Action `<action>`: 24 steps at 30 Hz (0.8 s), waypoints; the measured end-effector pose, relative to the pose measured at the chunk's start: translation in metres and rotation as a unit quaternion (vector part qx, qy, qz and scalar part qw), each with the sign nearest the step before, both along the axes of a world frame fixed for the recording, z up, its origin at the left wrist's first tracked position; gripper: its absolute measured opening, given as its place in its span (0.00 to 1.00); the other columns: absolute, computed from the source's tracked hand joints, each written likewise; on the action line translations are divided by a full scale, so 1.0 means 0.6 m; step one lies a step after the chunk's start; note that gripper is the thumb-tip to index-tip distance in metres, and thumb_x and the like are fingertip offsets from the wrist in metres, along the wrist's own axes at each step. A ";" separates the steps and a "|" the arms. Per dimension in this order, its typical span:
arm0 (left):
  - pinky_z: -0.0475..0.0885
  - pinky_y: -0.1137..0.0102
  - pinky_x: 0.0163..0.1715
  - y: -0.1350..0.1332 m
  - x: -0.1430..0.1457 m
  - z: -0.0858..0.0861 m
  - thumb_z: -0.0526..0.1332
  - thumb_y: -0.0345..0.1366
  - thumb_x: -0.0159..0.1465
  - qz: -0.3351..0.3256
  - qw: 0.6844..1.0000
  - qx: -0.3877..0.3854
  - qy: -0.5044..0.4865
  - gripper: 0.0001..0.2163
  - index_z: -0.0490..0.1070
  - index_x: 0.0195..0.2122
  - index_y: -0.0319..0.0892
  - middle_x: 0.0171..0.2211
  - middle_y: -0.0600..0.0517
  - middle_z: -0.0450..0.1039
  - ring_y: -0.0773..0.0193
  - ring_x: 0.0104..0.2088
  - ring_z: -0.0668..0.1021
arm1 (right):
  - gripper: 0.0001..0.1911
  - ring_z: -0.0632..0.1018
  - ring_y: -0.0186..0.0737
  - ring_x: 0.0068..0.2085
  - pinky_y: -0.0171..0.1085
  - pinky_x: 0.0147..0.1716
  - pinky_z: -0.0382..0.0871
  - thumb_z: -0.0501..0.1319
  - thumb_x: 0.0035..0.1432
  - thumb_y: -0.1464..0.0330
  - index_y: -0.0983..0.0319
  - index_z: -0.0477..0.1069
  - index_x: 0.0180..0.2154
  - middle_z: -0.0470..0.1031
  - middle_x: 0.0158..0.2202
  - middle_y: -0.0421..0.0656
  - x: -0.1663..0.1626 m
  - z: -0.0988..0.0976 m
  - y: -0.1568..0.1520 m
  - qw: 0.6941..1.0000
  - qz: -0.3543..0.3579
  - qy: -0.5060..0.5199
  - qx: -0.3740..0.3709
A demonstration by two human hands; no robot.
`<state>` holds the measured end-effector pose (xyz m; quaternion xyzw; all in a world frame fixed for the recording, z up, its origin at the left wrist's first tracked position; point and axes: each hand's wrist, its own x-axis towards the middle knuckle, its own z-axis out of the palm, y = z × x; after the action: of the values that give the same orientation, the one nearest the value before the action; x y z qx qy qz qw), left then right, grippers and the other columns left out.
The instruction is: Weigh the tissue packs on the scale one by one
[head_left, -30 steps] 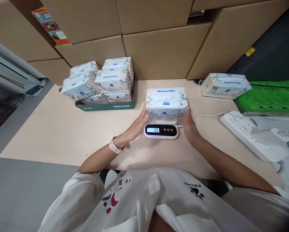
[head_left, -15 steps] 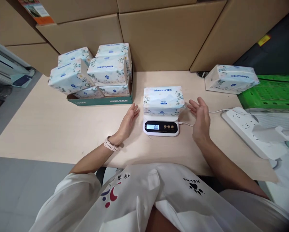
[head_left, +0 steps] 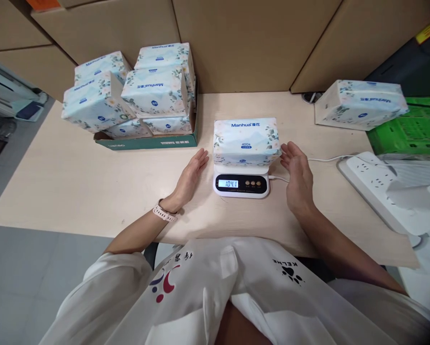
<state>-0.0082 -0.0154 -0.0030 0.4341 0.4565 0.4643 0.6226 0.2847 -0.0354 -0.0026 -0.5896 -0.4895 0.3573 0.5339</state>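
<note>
A pack of tissues [head_left: 246,140] with white and pale blue floral wrapping lies flat on a white digital scale [head_left: 241,192]. The lit display reads what looks like 104.1. My left hand [head_left: 190,178] rests on the table to the left of the scale, its fingers stretched out and holding nothing. On the other side, my right hand [head_left: 298,177] is on edge with its fingers extended, the tips close to the pack's right side; I cannot tell whether they touch it. A light band is around my left wrist.
A green-edged carton [head_left: 148,143] at the back left holds several stacked tissue packs [head_left: 155,93]. Another tissue pack [head_left: 360,105] lies at the back right, by a green crate [head_left: 409,129]. A white power strip [head_left: 376,187] sits on the right. Large cardboard boxes [head_left: 243,45] stand behind the table.
The scale display has gone from 0.0 to about 104.1. My view has tilted down slightly. My right hand appears a little closer to the tissue pack; my left hand is about where it was.
</note>
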 end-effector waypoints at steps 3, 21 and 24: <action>0.52 0.53 0.83 0.002 -0.001 0.001 0.61 0.60 0.69 0.009 1.000 -0.006 -0.005 0.40 0.61 0.75 0.40 0.78 0.40 0.60 0.46 0.80 0.62 | 0.37 0.74 0.59 0.72 0.67 0.75 0.64 0.50 0.71 0.36 0.48 0.68 0.69 0.69 0.74 0.47 0.003 0.004 -0.002 1.000 0.001 0.000 -0.001; 0.52 0.50 0.82 0.002 -0.006 0.001 0.64 0.60 0.68 0.005 1.000 -0.003 -0.013 0.39 0.63 0.73 0.42 0.76 0.39 0.65 0.44 0.78 0.66 | 0.36 0.80 0.59 0.67 0.68 0.73 0.66 0.54 0.71 0.37 0.49 0.70 0.68 0.71 0.73 0.49 0.007 0.005 -0.002 1.000 -0.013 -0.004 0.006; 0.53 0.51 0.82 0.003 -0.005 0.003 0.64 0.59 0.67 0.007 1.000 0.000 -0.014 0.39 0.63 0.73 0.42 0.75 0.39 0.66 0.44 0.78 0.66 | 0.35 0.80 0.60 0.67 0.68 0.73 0.67 0.53 0.71 0.38 0.48 0.69 0.68 0.70 0.73 0.48 0.008 0.005 -0.002 1.000 -0.010 -0.002 0.006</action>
<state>-0.0110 -0.0137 -0.0014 0.4245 0.4509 0.4747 0.6254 0.2894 -0.0367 0.0005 -0.5922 -0.4867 0.3476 0.5400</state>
